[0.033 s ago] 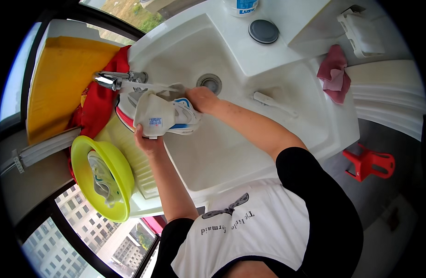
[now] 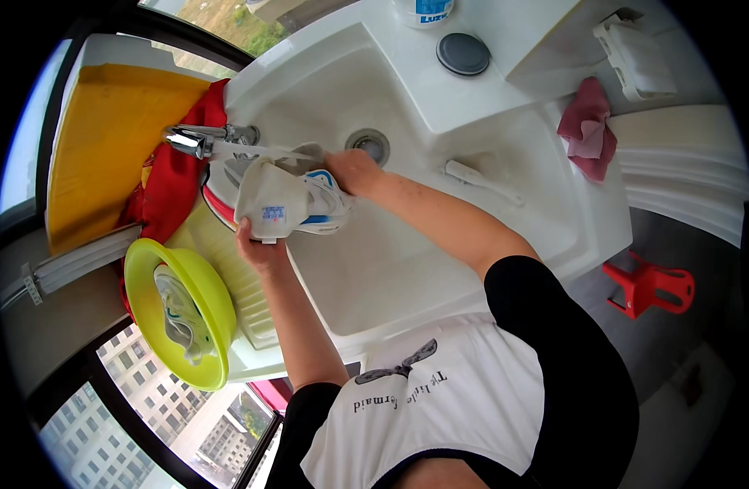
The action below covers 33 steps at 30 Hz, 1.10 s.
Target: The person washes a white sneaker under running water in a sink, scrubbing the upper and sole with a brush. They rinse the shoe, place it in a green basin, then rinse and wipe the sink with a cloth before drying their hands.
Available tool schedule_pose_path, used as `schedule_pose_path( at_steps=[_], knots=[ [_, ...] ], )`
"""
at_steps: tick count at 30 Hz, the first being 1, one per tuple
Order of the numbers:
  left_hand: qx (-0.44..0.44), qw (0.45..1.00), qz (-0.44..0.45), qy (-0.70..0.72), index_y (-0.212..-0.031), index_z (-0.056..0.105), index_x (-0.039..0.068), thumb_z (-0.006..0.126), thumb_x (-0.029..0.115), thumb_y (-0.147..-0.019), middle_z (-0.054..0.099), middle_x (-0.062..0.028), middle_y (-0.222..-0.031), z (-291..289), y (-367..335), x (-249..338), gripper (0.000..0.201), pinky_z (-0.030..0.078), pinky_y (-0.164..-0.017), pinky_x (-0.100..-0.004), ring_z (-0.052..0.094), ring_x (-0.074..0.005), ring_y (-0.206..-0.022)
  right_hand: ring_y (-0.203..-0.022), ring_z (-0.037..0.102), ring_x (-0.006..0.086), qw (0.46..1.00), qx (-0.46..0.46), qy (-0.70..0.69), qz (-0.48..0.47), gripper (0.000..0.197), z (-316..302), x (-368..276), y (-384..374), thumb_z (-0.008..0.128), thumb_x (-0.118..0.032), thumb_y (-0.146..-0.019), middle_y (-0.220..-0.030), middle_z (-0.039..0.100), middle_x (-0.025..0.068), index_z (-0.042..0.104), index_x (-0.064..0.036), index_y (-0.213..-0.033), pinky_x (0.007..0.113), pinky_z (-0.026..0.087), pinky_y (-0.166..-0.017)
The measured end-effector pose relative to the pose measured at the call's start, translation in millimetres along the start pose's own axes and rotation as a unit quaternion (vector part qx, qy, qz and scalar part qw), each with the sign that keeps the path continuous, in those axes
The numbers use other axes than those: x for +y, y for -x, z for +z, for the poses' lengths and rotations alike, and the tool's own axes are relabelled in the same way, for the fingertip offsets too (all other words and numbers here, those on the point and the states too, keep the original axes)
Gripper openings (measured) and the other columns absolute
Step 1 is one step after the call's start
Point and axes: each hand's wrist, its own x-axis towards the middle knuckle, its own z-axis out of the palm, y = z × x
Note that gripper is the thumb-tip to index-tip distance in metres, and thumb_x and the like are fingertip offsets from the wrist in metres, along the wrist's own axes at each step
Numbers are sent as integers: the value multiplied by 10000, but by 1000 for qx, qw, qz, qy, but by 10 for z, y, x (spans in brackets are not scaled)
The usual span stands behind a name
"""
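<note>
A white sneaker [image 2: 326, 201] with blue trim is held over the left side of the white sink [image 2: 366, 281]. Its pale flap [image 2: 268, 194], bearing a small blue printed label, faces up. My left hand [image 2: 263, 251] pinches the near edge of that flap, thumb on top. My right hand [image 2: 354, 173] is closed at the shoe's far right side, its fingertips hidden. From the chrome faucet [image 2: 199, 141], a stream of water runs across onto the far part of the shoe. A second light-coloured shoe [image 2: 180, 314] lies in a yellow-green basin [image 2: 222, 297].
The drain [image 2: 368, 145] lies just beyond my right hand. A white-handled brush [image 2: 480, 181] rests on the right ledge. A dark round lid [image 2: 463, 55] and a white tub [image 2: 423, 11] stand at the back; a pink cloth [image 2: 587, 130] hangs right. A red stool [image 2: 650, 285] stands on the floor.
My right hand has shifted very slightly left against the shoe. My left hand keeps its hold, and the rest looks the same.
</note>
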Motion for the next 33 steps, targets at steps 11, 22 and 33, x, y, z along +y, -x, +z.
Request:
schedule_pose_path(
  at_steps=[11,22,33],
  knots=[
    [2,995,73,69,-1235,497,7,537,332,-769,565,-138,-1204,116,-205,-101,569,425,-967,-478,531,-316,-1130,-985,579,297,971,110,-182,-111,226,-379,-26,383,512,-113,-873,-1065,612,154,599,-13,-1055,333,469,-817],
    [61,994,69,57,-1225,501,12,556,313,-763,572,-130,-1184,328,-142,-174,554,429,-956,-472,539,-306,-1113,-963,604,229,871,-82,-485,-23,328,-516,-272,172,552,-213,-889,-1031,646,155,586,-12,-1146,362,457,-814],
    [65,995,57,49,-1189,527,5,560,297,-743,578,-134,-1168,156,-25,-247,534,431,-951,-484,543,-319,-1101,-824,618,310,986,15,-162,-17,250,-392,-347,3,558,-242,-805,-845,641,172,644,-58,-952,376,486,-713]
  ],
)
